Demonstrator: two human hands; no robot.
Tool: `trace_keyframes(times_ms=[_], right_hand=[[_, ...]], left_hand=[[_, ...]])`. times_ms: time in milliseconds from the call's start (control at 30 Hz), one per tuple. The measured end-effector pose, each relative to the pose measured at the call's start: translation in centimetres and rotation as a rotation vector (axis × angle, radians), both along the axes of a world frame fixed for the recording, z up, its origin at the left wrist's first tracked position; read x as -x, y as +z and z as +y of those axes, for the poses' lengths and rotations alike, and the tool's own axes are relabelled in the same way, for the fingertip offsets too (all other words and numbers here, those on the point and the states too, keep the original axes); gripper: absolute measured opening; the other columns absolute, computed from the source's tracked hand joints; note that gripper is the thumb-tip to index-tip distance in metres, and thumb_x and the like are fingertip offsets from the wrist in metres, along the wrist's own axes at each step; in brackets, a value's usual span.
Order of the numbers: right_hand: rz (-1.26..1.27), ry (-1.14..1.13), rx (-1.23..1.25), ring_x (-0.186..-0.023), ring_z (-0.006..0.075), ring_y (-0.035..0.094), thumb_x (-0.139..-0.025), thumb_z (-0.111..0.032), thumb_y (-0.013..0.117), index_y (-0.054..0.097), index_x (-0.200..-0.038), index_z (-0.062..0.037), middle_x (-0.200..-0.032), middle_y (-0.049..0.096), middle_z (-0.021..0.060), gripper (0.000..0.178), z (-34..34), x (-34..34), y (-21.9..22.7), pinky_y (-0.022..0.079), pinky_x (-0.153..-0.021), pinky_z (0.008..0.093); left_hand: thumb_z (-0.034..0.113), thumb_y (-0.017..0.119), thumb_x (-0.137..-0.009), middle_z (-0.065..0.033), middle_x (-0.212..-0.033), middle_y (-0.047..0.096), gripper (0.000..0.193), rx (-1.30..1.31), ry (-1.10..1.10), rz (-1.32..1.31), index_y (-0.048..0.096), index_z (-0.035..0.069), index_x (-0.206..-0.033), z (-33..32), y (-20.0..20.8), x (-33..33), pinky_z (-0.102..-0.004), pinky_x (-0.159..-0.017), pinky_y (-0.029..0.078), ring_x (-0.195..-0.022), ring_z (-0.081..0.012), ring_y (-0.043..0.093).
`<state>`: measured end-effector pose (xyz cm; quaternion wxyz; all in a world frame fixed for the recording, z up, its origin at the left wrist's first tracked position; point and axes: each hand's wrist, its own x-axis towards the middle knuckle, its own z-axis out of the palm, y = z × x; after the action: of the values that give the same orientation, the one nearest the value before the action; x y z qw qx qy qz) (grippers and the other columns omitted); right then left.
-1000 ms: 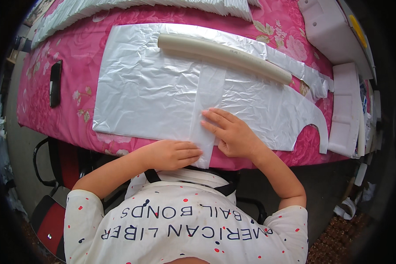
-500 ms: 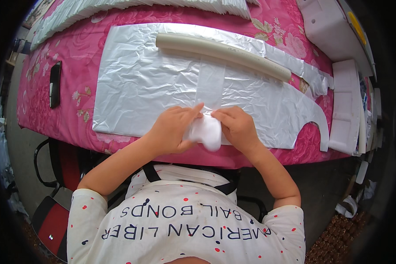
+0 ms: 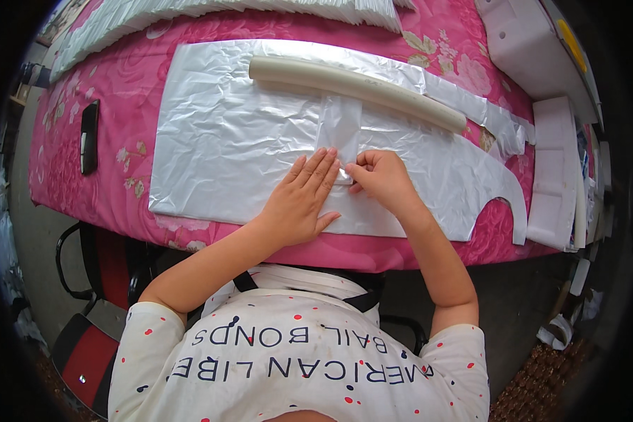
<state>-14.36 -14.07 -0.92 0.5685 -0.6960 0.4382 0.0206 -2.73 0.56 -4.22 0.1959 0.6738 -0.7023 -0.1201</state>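
A thin white plastic apron point(image 3: 218, 141) lies spread across the table, with a curved cut-out at its right end. A beige tube point(image 3: 359, 89) rests on it along the far side. From under the tube a narrow white plastic strip point(image 3: 340, 119) runs toward me over the middle of the apron. My left hand point(image 3: 301, 200) lies flat, fingers stretched out, its fingertips at the strip's left side. My right hand point(image 3: 385, 181) has thumb and fingers pinched together at the strip's near right corner.
A pink flowered cloth point(image 3: 126, 186) covers the table. At the far edge sits a long stack of folded white plastic point(image 3: 211, 8). A black phone-like object point(image 3: 89, 137) lies at left, white foam pieces point(image 3: 550, 169) stand at right. A red and black chair point(image 3: 84, 359) is at lower left.
The bunched white plastic between my hands has been laid down on the apron as a flat strip. Both hands have moved farther from me, and the left has flattened out.
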Motion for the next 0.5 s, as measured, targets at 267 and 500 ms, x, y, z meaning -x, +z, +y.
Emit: trace_keyframes(times_ms=[267, 500], right_hand=[[-0.236, 0.313, 1.223, -0.112, 0.0274, 0.050, -0.068, -0.017, 0.072, 0.054, -0.115, -0.0017, -0.121, 0.052, 0.0147, 0.052, 1.0, 1.3, -1.2, 0.041, -0.093, 0.0366], [-0.401, 0.659, 0.987, -0.117, 0.0287, 0.047, -0.071, -0.012, 0.066, 0.055, -0.116, -0.0041, -0.125, 0.052, 0.0116, 0.046, -2.4, 1.0, -1.9, 0.038, -0.099, 0.0381]], left_hand=[[0.024, 0.059, -0.077, -0.0177, -0.139, 0.034, 0.065, 0.028, 0.018, -0.008, 0.035, -0.003, -0.131, -0.6, 0.3, -0.7, -0.0396, -0.106, 0.025, -0.130, -0.0294, 0.032], [0.006, 0.061, -0.069, -0.0135, -0.121, 0.053, 0.051, 0.157, 0.032, -0.102, 0.049, -0.001, -0.118, -2.2, 0.3, -1.7, -0.0359, -0.090, 0.042, -0.109, -0.0257, 0.053]])
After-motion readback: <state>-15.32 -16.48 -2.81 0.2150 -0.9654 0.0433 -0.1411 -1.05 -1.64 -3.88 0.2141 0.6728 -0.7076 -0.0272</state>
